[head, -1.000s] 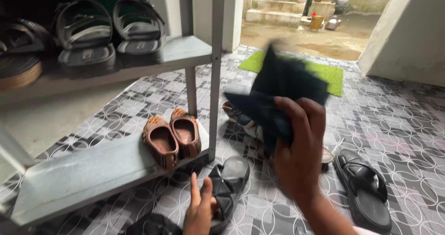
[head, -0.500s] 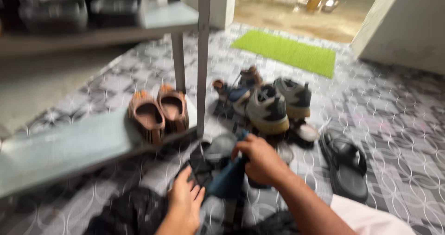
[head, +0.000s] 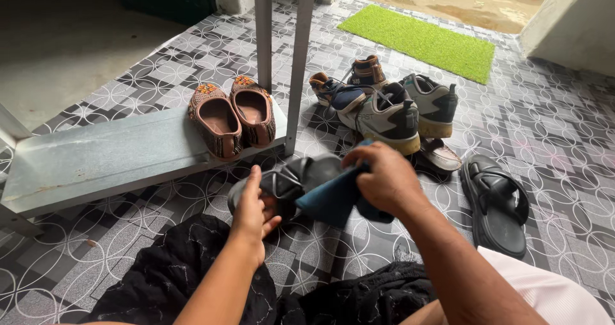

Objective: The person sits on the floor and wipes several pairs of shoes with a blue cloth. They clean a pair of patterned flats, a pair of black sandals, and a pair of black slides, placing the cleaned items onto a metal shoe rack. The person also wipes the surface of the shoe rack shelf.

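Down on the patterned floor, the left hand clasps the black sandal to steady it, while the right hand, just beside, presses a bunched dark blue cloth onto its strap.

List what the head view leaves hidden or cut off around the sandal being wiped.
- Black sandal, head view: its front half is covered by the blue cloth and right hand.
- Left hand: fingertips hidden behind the sandal.
- Shoe rack: upper shelf cut off by the top edge.
- Brown shoe: mostly hidden behind the grey sneakers.
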